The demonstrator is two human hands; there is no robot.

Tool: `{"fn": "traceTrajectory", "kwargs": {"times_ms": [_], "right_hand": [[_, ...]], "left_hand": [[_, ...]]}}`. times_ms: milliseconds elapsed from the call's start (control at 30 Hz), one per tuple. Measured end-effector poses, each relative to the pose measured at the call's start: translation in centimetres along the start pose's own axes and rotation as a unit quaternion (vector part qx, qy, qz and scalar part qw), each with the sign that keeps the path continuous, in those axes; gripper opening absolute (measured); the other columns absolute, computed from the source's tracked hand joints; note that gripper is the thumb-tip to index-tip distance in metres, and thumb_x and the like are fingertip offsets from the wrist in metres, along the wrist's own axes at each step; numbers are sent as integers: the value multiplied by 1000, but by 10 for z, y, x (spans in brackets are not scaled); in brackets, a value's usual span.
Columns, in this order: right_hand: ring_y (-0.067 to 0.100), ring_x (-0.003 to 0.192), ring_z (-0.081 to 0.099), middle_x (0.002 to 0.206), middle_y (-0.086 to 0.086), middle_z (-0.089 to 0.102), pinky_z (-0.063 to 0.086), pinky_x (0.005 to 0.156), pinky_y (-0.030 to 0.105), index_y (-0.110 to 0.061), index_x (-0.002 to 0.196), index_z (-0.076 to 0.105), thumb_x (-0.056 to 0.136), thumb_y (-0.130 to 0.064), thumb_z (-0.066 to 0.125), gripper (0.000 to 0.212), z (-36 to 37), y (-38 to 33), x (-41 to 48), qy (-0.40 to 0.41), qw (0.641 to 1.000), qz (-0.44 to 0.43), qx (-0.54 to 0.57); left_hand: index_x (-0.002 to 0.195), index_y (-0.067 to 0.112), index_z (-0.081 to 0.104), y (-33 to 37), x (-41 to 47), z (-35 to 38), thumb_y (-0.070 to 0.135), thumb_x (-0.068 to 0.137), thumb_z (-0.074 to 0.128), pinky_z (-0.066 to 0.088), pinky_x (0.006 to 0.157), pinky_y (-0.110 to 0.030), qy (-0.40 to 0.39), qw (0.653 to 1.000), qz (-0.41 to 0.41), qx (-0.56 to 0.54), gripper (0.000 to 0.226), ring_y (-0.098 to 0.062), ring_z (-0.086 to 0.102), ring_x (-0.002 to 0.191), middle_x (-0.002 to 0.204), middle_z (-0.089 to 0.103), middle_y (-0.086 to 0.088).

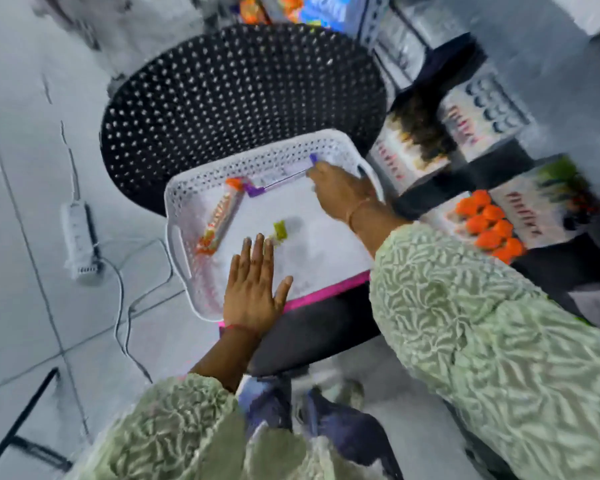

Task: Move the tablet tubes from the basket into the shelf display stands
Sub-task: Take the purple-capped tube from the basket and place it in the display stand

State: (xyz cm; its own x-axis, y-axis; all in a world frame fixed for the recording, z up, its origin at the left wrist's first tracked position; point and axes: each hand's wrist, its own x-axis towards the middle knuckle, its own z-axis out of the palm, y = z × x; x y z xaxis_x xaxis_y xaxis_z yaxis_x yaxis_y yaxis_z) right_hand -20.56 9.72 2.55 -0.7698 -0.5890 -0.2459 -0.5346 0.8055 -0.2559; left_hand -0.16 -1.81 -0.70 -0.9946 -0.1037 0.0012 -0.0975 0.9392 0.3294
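A white perforated basket (201,168) rests on a black seat. Inside lie an orange-capped tablet tube (220,216) along the left wall, a purple-capped tube (284,174) along the far wall, and a green-capped tube (279,230) near the middle, partly hidden behind my left fingers. My left hand (253,289) is flat and spread over the basket's near rim, holding nothing. My right hand (340,192) reaches to the far right corner, fingers closing at the purple-capped tube's right end; the grip itself is blurred. Display stands on the right hold orange-capped tubes (485,226).
A black perforated chair back (236,88) rises behind the basket. Shelf boxes (413,150) with tubes stand to the right. A white power strip (78,237) and its cables lie on the tiled floor at left. A pink edge (326,296) runs under the basket.
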Motion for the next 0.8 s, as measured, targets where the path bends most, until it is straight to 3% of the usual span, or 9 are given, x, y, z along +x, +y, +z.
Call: {"fn": "traceTrajectory", "kwargs": {"times_ms": [133,233,300,367,467,567,700,800], "right_hand": [[38,133,31,144,20,34,31,110,49,-4,135,33,89,-2,33,45,23,3,53,16,998,12,-58],[41,131,31,141,23,36,32,108,48,-3,134,34,87,5,36,47,41,10,60,16,999,27,-26],[39,117,46,126,24,49,43,97,43,-1,122,47,81,5,50,41,45,15,45,23,995,60,82],[30,99,57,108,18,61,47,85,35,-4,110,55,71,-3,69,42,37,14,18,51,960,118,249],[19,81,56,85,5,62,45,72,18,-4,96,64,65,-13,79,36,11,5,-31,136,903,164,372],[14,79,58,84,12,70,51,76,27,-6,93,69,64,-15,80,33,-30,4,-82,197,880,181,393],[6,73,56,79,7,67,41,61,3,-6,94,70,67,-11,77,29,-105,18,-175,254,863,204,387],[2,65,55,74,3,66,41,58,9,-10,89,72,65,-14,79,25,-154,27,-256,311,858,236,335]], "left_hand": [[141,1,22,3,-2,0,50,96,14,10,110,-43,18,1000,-10,-2,67,-28,9,137,148,19,-14],[141,1,22,2,-1,0,49,95,17,11,111,-43,19,1000,-17,7,67,-28,8,137,148,17,-14],[141,1,21,3,-1,1,49,94,17,9,111,-42,11,1000,-20,6,68,-27,7,137,148,16,-13],[141,1,22,2,0,1,51,94,15,7,110,-41,-3,1000,-23,5,69,-26,6,137,148,17,-13],[141,1,21,2,0,-2,52,94,12,4,110,-38,-30,999,-19,7,70,-25,6,137,148,19,-14],[140,0,21,6,3,-9,52,95,11,0,111,-35,-39,999,-3,-1,70,-23,2,137,148,21,-16],[138,-3,26,52,21,-28,51,94,12,6,109,-40,-10,998,40,-39,71,-31,13,135,145,28,-23],[136,-5,29,122,39,-34,47,94,20,16,105,-48,13,989,125,-76,67,-37,20,132,142,32,-26]]}}
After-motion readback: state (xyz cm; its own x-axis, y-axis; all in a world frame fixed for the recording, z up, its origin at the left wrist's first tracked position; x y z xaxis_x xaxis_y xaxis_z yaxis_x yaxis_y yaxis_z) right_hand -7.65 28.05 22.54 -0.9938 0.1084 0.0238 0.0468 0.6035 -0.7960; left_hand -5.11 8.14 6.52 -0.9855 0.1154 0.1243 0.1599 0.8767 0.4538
